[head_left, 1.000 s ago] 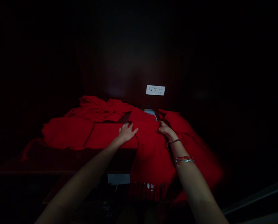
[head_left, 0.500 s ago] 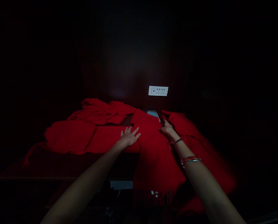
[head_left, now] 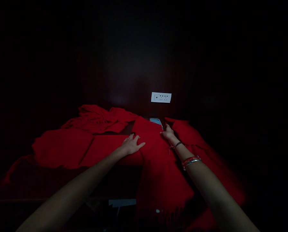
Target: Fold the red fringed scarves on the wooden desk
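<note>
A red scarf with a fringed end lies lengthwise in front of me, its near end hanging toward me. My left hand rests at its left edge, thumb stretched out and fingers apart, slightly bent over the cloth. At the far right edge of the scarf, my right hand has its fingers closed about the border of the cloth; the fingertips are partly hidden. Just beyond, a light blue flat item shows by the scarf's far end, too blurred to name.
A folded red cloth lies to the left, with a crumpled red scarf behind it. More red cloth spreads on the right. A white socket plate is on the dark back wall. The surroundings are very dark.
My left hand's fingers have gone from spread to more bent at the scarf's edge. My right hand stays at the scarf's far right edge. The view has shifted slightly.
</note>
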Tool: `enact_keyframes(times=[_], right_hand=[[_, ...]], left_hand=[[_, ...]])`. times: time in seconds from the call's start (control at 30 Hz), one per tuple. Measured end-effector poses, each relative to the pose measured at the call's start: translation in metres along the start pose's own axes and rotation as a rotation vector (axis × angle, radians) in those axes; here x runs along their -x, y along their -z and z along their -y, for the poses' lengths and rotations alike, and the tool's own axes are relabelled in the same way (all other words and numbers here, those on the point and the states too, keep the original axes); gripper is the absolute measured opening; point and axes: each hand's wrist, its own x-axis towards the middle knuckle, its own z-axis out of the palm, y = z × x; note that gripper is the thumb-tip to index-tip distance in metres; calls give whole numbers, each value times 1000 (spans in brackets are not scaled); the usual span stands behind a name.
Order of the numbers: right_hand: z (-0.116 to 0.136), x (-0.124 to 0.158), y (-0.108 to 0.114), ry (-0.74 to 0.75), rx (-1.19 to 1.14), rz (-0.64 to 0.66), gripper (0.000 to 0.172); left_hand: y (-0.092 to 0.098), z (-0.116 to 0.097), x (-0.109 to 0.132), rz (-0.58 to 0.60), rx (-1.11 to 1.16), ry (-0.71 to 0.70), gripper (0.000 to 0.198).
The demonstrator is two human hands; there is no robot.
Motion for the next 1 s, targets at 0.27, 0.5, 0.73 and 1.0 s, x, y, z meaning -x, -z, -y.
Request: enact_keyframes(times=[0.27,0.5,0.73,1.0], right_hand=[[12,72,14,382,248,17,66],[-4,124,13,439,431,348,57],[-14,138,27,536,343,243,56],[-40,171,40,480,348,41,40]], left_hand=[[5,4,13,28,42,-9,76],[15,-5,27,254,80,-340,78],[34,7,43,76,83,-691,39],[37,-12,69,-46,-188,-952,24]])
